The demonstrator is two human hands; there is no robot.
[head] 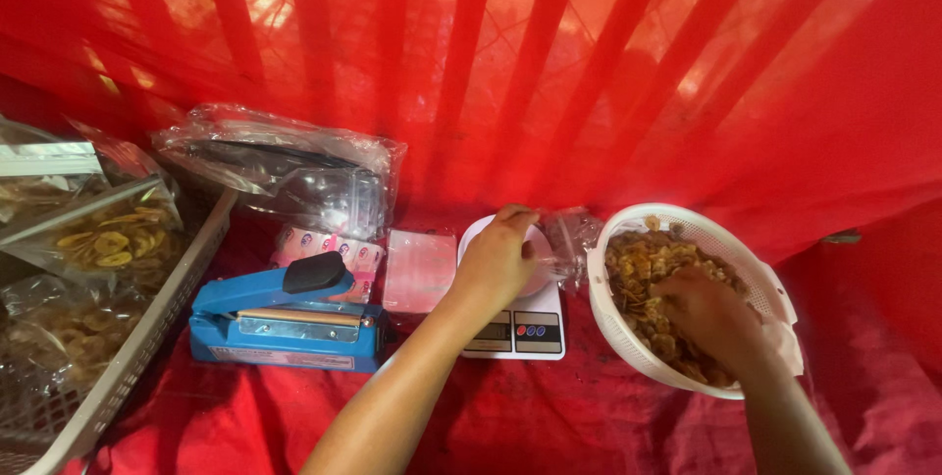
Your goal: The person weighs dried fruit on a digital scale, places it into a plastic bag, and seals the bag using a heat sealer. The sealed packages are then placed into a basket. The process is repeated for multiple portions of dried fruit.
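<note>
While left hand (497, 261) pinches clear bag (564, 239) over scale (515, 330), right hand (705, 316) cupped, digs in snack basket (628, 338)

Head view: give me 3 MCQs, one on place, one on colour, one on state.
1. Where does the kitchen scale sit?
A. Between the heat sealer and the white colander
B. Inside the crate
C. On top of the heat sealer

2. What colour is the heat sealer?
A. Green
B. Blue
C. Yellow

3. What is the right hand doing?
A. Resting flat on the cloth
B. Pressing the heat sealer's arm
C. Reaching into the snack mix in the white colander

Key: 1 A, the heat sealer lies on its left and the colander on its right. 2 B, body and arm are blue, with a black knob. 3 C, its fingers are down in the mix, while the left hand holds a clear plastic bag over the scale.
</note>
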